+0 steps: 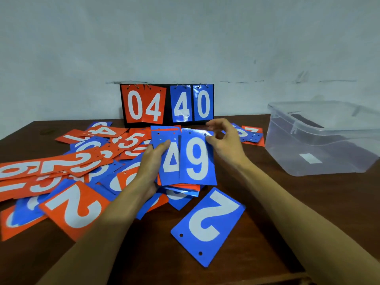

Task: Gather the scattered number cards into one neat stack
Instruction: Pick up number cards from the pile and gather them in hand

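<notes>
Holding a partly gathered stack of blue and orange laminated number cards (181, 161) above the middle of the dark brown wooden desk (257, 212), the left hand (152, 165) grips the stack's left edge, thumb lying across the face of a blue card marked 4, the other fingers hidden beneath. The right hand (224, 140) pinches the top right corner of the blue rectangular card printed with a white 9 (196, 159), thumb and forefinger closed on it, the remaining fingers loosely curled; this card lies on top of the stack, shifted right so the 4 shows beside it. A loose blue card with a white 2 (207, 225) lies flat near the desk's front edge, just below the stack. The scattered heap of orange and blue cards (67, 175) covers the desk's left half. A black flip scoreboard reading 04 40 (167, 104) stands at the back edge against the wall, and a clear plastic tub (322, 138) sits by the right edge.
</notes>
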`<move>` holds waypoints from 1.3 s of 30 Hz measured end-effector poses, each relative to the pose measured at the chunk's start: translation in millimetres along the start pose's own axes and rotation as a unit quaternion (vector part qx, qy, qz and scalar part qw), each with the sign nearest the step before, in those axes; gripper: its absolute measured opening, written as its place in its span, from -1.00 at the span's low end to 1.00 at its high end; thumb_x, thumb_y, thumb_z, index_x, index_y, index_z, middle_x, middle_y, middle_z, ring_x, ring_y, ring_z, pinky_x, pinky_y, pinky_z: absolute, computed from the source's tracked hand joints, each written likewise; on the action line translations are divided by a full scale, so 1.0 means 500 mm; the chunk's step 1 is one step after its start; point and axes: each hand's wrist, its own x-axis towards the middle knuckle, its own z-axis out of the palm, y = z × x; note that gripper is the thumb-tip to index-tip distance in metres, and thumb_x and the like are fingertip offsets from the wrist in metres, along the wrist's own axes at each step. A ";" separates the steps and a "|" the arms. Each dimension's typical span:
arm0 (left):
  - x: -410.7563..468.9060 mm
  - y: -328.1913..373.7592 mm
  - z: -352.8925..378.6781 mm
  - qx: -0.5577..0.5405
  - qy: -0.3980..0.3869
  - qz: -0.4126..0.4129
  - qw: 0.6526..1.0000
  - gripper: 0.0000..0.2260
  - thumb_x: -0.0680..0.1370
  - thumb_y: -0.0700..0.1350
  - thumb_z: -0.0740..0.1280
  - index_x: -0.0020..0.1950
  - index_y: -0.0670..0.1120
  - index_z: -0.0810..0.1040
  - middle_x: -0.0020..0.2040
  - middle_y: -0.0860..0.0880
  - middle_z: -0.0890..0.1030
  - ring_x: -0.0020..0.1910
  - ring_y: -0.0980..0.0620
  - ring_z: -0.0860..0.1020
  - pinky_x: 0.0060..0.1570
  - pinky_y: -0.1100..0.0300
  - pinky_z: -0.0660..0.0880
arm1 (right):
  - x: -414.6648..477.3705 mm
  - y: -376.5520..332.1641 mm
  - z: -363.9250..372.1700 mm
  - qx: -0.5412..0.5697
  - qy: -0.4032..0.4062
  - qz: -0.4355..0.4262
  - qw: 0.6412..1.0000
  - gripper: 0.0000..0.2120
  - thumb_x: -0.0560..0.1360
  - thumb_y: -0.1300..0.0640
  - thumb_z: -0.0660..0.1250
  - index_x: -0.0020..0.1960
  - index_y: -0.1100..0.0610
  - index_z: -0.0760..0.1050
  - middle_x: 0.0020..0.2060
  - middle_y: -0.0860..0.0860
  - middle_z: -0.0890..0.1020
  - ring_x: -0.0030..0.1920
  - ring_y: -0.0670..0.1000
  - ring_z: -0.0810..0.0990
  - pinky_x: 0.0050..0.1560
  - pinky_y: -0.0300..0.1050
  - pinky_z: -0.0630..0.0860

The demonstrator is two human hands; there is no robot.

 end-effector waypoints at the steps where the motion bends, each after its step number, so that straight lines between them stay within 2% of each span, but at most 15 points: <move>1: -0.001 -0.001 0.001 0.013 -0.012 0.006 1.000 -0.72 0.49 0.01 0.40 0.15 -0.04 0.50 -0.04 -0.08 0.70 -0.12 -0.12 0.68 -0.16 -0.03 0.62 | -0.001 0.001 0.008 -0.029 -0.005 -0.018 0.999 -0.80 0.50 0.27 0.35 0.05 0.04 0.44 -0.03 -0.05 0.57 0.05 -0.01 0.60 -0.06 -0.03 0.62; 5: -0.003 -0.007 0.001 0.075 -0.012 0.046 0.996 -0.73 0.43 -0.20 0.48 0.07 -0.01 0.52 0.02 -0.08 0.67 -0.12 -0.10 0.67 -0.20 0.02 0.62 | -0.006 0.000 0.023 -0.065 -0.006 -0.035 0.997 -0.76 0.45 0.22 0.43 0.05 0.05 0.45 -0.02 0.00 0.59 -0.01 0.05 0.59 -0.06 -0.11 0.60; 8: 0.001 -0.006 -0.002 0.070 0.011 0.035 0.997 -0.65 0.47 -0.19 0.43 0.24 -0.08 0.47 0.09 -0.10 0.64 -0.06 -0.11 0.65 -0.18 0.02 0.62 | -0.022 -0.006 0.007 -0.092 -0.020 0.011 0.995 -0.67 0.42 0.09 0.47 0.12 0.08 0.46 -0.01 -0.01 0.57 -0.05 -0.06 0.56 -0.10 -0.26 0.53; 10: 0.002 -0.005 -0.005 0.050 0.032 0.026 0.998 -0.70 0.53 -0.15 0.35 0.25 -0.08 0.46 0.08 -0.08 0.64 -0.07 -0.09 0.65 -0.24 0.05 0.60 | -0.036 -0.013 -0.016 -0.137 -0.055 0.041 0.988 -0.67 0.41 0.02 0.47 0.10 0.09 0.48 -0.05 -0.02 0.59 -0.06 -0.08 0.56 -0.08 -0.21 0.52; 12: -0.001 -0.003 -0.005 0.026 0.049 0.018 0.998 -0.75 0.56 -0.13 0.28 0.24 -0.07 0.45 0.01 -0.05 0.64 -0.16 -0.03 0.64 -0.37 0.11 0.56 | -0.053 -0.021 -0.049 -0.234 -0.169 0.070 0.955 -0.67 0.40 -0.06 0.47 0.06 0.08 0.51 -0.04 -0.02 0.60 -0.01 -0.04 0.57 0.00 -0.15 0.52; 14: -0.005 0.000 -0.006 0.012 0.063 0.009 0.998 -0.77 0.57 -0.11 0.24 0.22 -0.08 0.45 -0.09 -0.03 0.63 -0.25 0.01 0.62 -0.49 0.18 0.53 | -0.073 -0.031 -0.078 -0.341 -0.316 0.069 0.883 -0.63 0.38 -0.09 0.48 0.10 0.05 0.54 0.08 -0.03 0.57 0.09 -0.03 0.54 0.12 -0.14 0.48; 16: -0.007 0.004 -0.007 -0.003 0.068 -0.005 0.998 -0.73 0.55 -0.09 0.27 0.24 -0.09 0.45 -0.10 -0.04 0.64 -0.26 -0.01 0.62 -0.46 0.16 0.54 | -0.096 -0.038 -0.092 -0.382 -0.392 0.034 0.836 -0.56 0.34 -0.07 0.52 0.17 0.01 0.53 0.14 -0.04 0.50 0.11 -0.06 0.50 0.14 -0.20 0.45; 19: -0.012 0.005 -0.006 -0.012 0.055 -0.012 0.998 -0.68 0.50 -0.09 0.36 0.24 -0.07 0.48 -0.02 -0.07 0.67 -0.20 -0.04 0.65 -0.39 0.12 0.57 | -0.116 -0.044 -0.088 -0.392 -0.418 0.016 0.819 -0.47 0.33 -0.03 0.54 0.25 -0.03 0.46 0.18 -0.01 0.41 0.15 -0.03 0.43 0.15 -0.19 0.43; 25: -0.016 0.005 -0.009 -0.007 0.048 0.012 0.999 -0.67 0.48 -0.21 0.34 0.24 -0.06 0.44 -0.05 -0.06 0.63 -0.21 -0.04 0.63 -0.37 0.10 0.58 | -0.107 -0.050 -0.074 -0.435 -0.443 0.032 0.783 -0.63 0.37 0.02 0.52 0.06 -0.02 0.41 0.14 -0.01 0.41 0.11 0.00 0.43 0.05 -0.13 0.44; 28: -0.010 0.003 -0.017 -0.005 0.069 0.025 0.997 -0.62 0.48 -0.20 0.33 0.29 -0.08 0.40 -0.02 -0.07 0.61 -0.20 -0.06 0.63 -0.33 0.07 0.58 | -0.097 -0.054 -0.086 -0.355 -0.454 0.071 0.814 -0.72 0.39 0.14 0.51 -0.05 0.02 0.42 -0.03 -0.06 0.58 -0.02 -0.04 0.59 -0.11 -0.19 0.50; 30: -0.006 0.001 -0.019 -0.011 0.080 0.044 0.996 -0.61 0.48 -0.20 0.33 0.30 -0.09 0.39 0.02 -0.09 0.62 -0.17 -0.06 0.63 -0.30 0.06 0.59 | -0.094 -0.057 -0.106 -0.240 -0.429 0.081 0.867 -0.79 0.42 0.28 0.45 -0.10 0.08 0.46 -0.15 -0.06 0.65 -0.13 -0.06 0.65 -0.18 -0.20 0.54; 32: -0.002 0.002 -0.018 -0.025 0.086 0.064 0.994 -0.65 0.47 -0.22 0.31 0.26 -0.10 0.43 0.05 -0.10 0.63 -0.15 -0.08 0.64 -0.28 0.01 0.61 | -0.095 -0.054 -0.122 -0.041 -0.351 0.106 0.929 -0.77 0.44 0.44 0.34 -0.08 0.13 0.47 -0.21 -0.01 0.68 -0.21 -0.04 0.68 -0.23 -0.20 0.59; 35: 0.000 0.001 -0.011 -0.052 0.076 0.071 0.993 -0.68 0.46 -0.24 0.28 0.21 -0.10 0.43 0.03 -0.11 0.62 -0.15 -0.14 0.64 -0.24 -0.16 0.60 | -0.087 -0.042 -0.113 0.249 -0.195 0.156 0.936 -0.69 0.43 0.52 0.21 -0.05 0.16 0.52 -0.16 0.11 0.70 -0.16 0.07 0.68 -0.18 -0.09 0.63; 37: 0.002 -0.003 -0.001 -0.079 0.053 0.076 0.993 -0.70 0.45 -0.26 0.28 0.17 -0.11 0.45 -0.01 -0.13 0.62 -0.14 -0.18 0.63 -0.17 -0.20 0.58 | -0.064 -0.031 -0.082 0.291 -0.107 0.149 0.939 -0.70 0.42 0.51 0.19 0.02 0.23 0.54 -0.11 0.16 0.68 -0.09 0.12 0.65 -0.05 -0.01 0.60; 39: 0.003 0.000 0.007 -0.099 0.048 0.064 0.992 -0.76 0.45 -0.25 0.27 0.10 -0.10 0.46 -0.06 -0.11 0.62 -0.17 -0.16 0.63 -0.14 -0.14 0.59 | -0.043 -0.023 -0.045 0.227 -0.038 0.150 0.962 -0.78 0.42 0.46 0.28 0.02 0.27 0.54 -0.06 0.22 0.66 -0.03 0.18 0.63 0.09 0.12 0.57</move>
